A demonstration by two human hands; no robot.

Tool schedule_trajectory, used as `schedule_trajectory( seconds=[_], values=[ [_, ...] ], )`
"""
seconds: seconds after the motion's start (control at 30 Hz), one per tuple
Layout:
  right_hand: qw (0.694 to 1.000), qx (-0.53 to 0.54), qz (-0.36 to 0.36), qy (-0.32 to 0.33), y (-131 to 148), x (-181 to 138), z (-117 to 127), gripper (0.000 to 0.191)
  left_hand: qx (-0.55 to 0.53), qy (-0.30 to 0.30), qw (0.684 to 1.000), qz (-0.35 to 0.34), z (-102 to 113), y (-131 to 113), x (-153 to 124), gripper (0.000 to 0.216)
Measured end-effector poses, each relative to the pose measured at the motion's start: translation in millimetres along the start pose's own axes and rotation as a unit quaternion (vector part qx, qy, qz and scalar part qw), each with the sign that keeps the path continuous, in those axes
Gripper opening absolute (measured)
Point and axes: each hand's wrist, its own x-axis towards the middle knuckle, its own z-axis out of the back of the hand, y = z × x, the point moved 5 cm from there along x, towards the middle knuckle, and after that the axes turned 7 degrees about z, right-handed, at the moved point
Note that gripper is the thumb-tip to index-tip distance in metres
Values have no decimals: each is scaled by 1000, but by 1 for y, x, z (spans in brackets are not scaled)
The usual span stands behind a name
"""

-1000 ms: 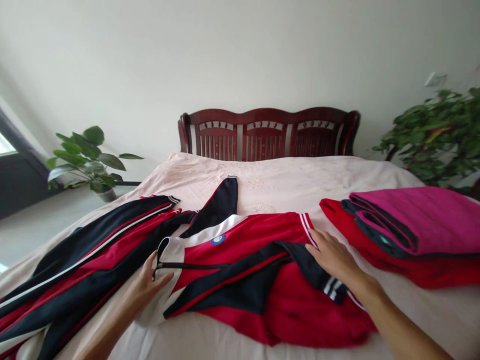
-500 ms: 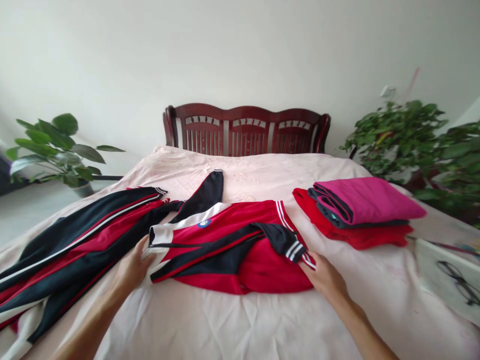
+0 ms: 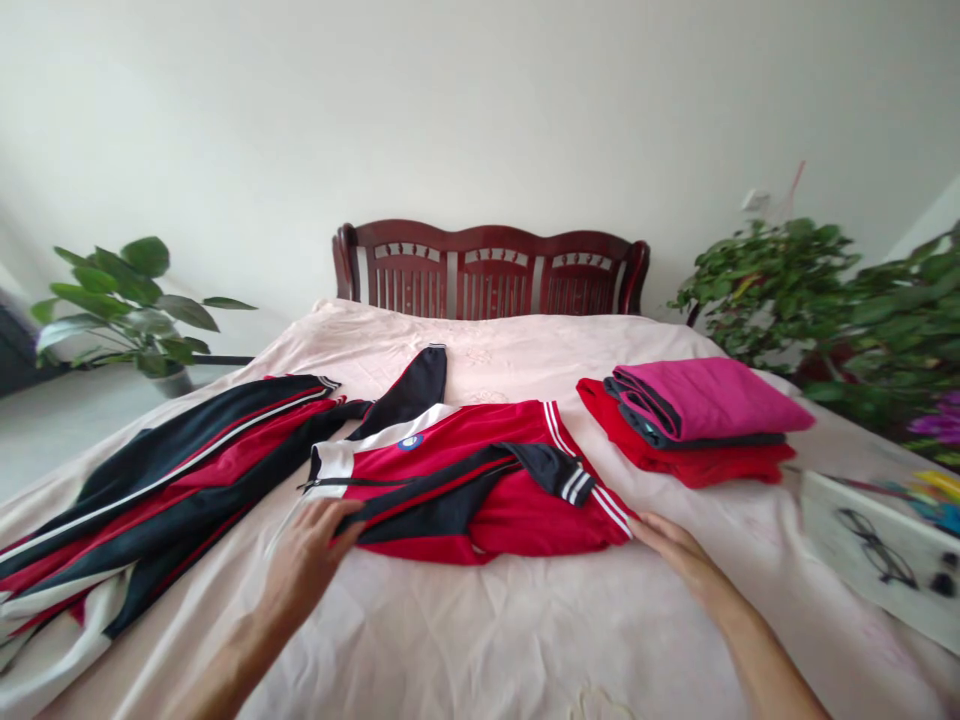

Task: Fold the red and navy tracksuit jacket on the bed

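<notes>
Red jacket (image 3: pixel 480 480) at centre frame on the bed (image 3: pixel 465 640), left hand (image 3: pixel 307 555) flat and open on its near-left edge, right hand (image 3: pixel 675 550) flat and open touching its right hem, folded clothes (image 3: pixel 697 415) right of centre

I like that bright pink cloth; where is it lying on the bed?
The pink cloth lies folded on top of a red pile on the right side of the bed, just right of the red jacket, near the leafy plants.
</notes>
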Motion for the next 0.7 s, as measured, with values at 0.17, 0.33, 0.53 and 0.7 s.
schedule_trajectory(
  seconds=[0.17, 0.33, 0.53, 0.7],
  values=[
    [995, -60, 83, 0, 15, 4, -5, 54, -21, 133, 971, -199, -40, -110, -27, 45],
    [975, -143, 149, -80, 36, 16, -9, 47, 66, 139, 969, -193, -67, -124, -10, 11],
    [961, -127, 203, -141, 82, 26, -16, 43, 77, 118, 961, -238, -71, -131, 3, 21],
    [960, -59, 177, -207, 96, 45, -4, 46, -7, 89, 983, -162, -40, -118, 30, 25]
  ],
)
